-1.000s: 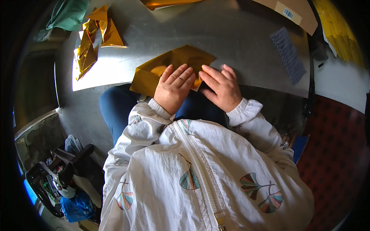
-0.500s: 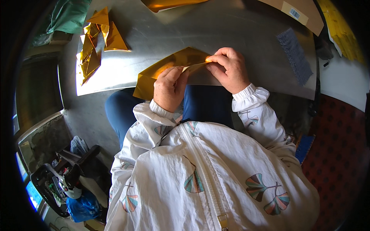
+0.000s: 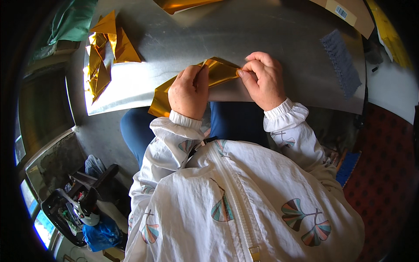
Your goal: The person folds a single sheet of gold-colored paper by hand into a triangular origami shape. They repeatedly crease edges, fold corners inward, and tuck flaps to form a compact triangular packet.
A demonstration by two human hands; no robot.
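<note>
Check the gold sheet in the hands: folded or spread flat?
Partly folded: the gold sheet is creased and narrows toward the right hand; its wider end shows past the left hand.

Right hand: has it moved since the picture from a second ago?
Yes. The right hand has moved away from the body, farther over the grey table, judged against the table's near edge.
</note>
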